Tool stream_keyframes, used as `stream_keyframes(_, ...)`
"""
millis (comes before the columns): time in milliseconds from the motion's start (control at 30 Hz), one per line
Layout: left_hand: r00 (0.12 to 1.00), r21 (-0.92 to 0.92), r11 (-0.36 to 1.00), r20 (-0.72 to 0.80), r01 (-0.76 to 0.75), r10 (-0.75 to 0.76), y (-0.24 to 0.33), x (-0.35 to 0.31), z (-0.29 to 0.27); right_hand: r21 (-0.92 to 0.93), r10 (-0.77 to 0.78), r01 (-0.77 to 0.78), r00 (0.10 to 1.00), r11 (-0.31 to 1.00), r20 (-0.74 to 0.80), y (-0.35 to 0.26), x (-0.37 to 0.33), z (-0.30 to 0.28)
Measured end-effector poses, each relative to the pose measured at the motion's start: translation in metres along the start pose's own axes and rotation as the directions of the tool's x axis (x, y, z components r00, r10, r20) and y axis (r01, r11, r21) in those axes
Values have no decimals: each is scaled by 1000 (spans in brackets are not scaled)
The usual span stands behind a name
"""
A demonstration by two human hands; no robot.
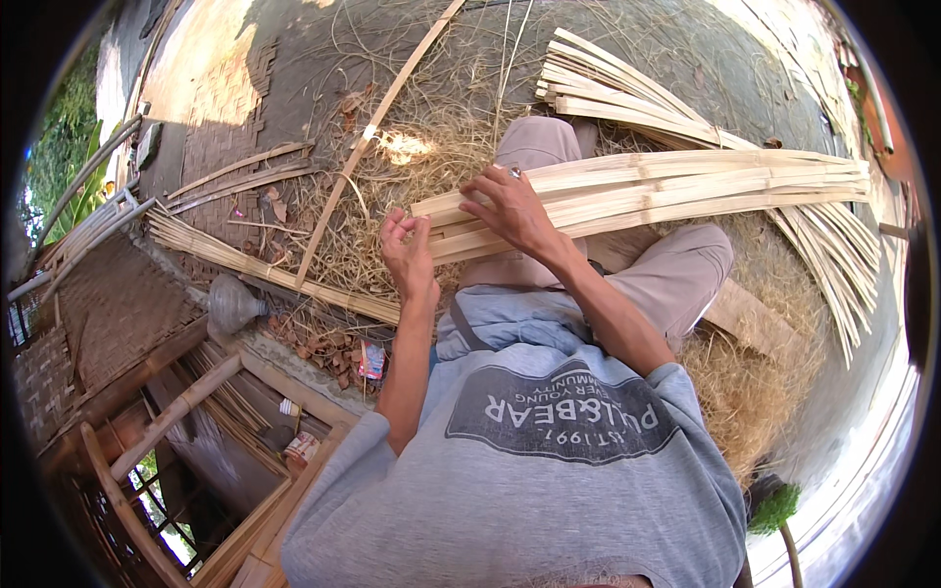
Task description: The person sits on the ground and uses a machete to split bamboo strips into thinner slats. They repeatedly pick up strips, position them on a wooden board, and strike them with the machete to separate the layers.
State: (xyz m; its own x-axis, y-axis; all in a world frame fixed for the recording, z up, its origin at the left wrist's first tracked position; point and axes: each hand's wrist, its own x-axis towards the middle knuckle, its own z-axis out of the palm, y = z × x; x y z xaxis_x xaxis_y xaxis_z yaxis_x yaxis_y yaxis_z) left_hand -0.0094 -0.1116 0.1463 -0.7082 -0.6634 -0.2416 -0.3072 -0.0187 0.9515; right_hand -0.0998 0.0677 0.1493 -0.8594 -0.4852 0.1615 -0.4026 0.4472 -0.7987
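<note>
left hand (409, 250): at ends of bamboo strips (637, 189), can't tell grip | right hand (517, 208): across strips, grip unclear

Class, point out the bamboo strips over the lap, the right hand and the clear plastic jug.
Bamboo strips (667, 190): head view, midway along their length.
Right hand (513, 208): head view, back of the hand.
Clear plastic jug (231, 304): head view, rounded body.

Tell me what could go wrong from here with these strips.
The long, flat, pale bamboo strips reach far past the right hand, so their far ends might sag. The bare fingers of the left hand are at the near ends, where splinters could prick. They also cross above a fanned pile of thin, pale strips, which might snag.
</note>
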Motion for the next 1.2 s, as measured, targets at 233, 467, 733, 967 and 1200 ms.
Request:
stream_keyframes(233,996,-59,996,-66,-65,61,-1,-10,-3,30,-33,34,999,999,-30,10,2,10)
stream_keyframes(467,999,-63,997,-2,40,-40,18,4,-26,21,3,-4,999,1000,46,11,-3,10)
stream_keyframes(733,768,306,715,391,-629,508,74,6,62,-91,-144,122,944,988,-297,13,-31,-2)
stream_keyframes(967,372,240,424,891,-873,261,55,4,168,-56,395,-654,520,755,-757,106,-111,-96)
stream_keyframes(1200,318,239,384,935,-892,157,29,7,192,22,462,-727,412,686,-785,140,-118,-114)
